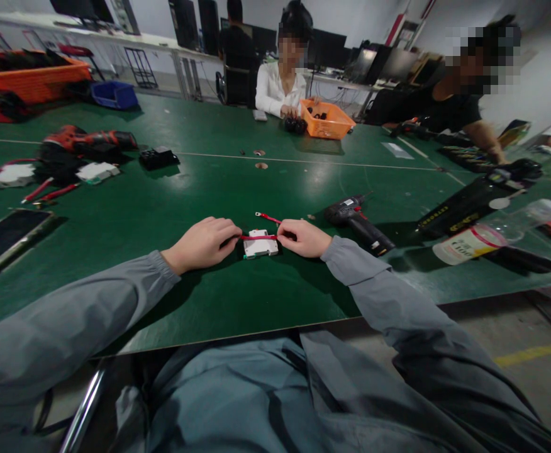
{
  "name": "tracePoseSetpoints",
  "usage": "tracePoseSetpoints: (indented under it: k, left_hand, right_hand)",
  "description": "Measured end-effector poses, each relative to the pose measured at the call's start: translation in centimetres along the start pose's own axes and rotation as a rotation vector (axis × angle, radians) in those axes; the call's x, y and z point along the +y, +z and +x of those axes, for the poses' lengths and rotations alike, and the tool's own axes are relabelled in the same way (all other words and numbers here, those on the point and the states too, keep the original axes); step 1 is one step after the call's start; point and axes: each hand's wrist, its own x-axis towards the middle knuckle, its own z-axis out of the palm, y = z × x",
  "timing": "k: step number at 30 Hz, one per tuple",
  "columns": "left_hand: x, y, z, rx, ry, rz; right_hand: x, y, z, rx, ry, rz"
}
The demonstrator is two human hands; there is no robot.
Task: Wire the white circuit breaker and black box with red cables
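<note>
Red cable stretches straight over a white box, which rests on a green table between a person's two hands. Left of the box, the left hand pinches the cable; right of the box, the right hand pinches it too. Just beyond the box, a red lead with a metal tip slants out from the right hand; whether it belongs to the same cable is unclear. Right of the box lies a drill, then a bottle; well to its left, a phone.
</note>
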Motion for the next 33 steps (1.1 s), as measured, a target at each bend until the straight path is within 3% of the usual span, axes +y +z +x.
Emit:
tracePoseSetpoints:
  k: [33]
  left_hand:
    - [-0.29, 0.08, 0.0, 0.048, -0.074, -0.424]
  right_hand:
    - [0.11, -0.2, 0.04, -0.016, -0.006, -0.013]
